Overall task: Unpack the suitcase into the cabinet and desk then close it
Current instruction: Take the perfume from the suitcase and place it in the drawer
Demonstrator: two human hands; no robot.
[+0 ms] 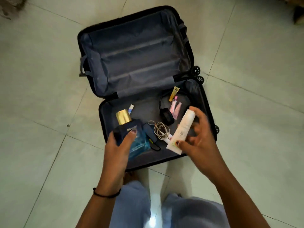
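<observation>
A dark suitcase point(204, 102) lies open on the tiled floor, its far half bare. My left hand point(120, 143) grips a blue perfume bottle point(131, 134) with a gold cap above the near half. My right hand point(197, 137) holds a white tube point(181, 129) by its lower end, tilted over the case. Still lying in the near half are black headphones point(166, 114), a coiled white cable point(160, 130), a yellow tube point(174, 93), pink tubes point(175, 106), a small white and blue tube point(131, 108) and a dark blue pouch point(150, 132).
Pale floor tiles point(49, 99) surround the suitcase on all sides. The suitcase wheels point(196, 71) stick out on the right. My knees in light trousers point(131, 203) are just below the case's near edge. A dark object point(298, 15) sits at the far right corner.
</observation>
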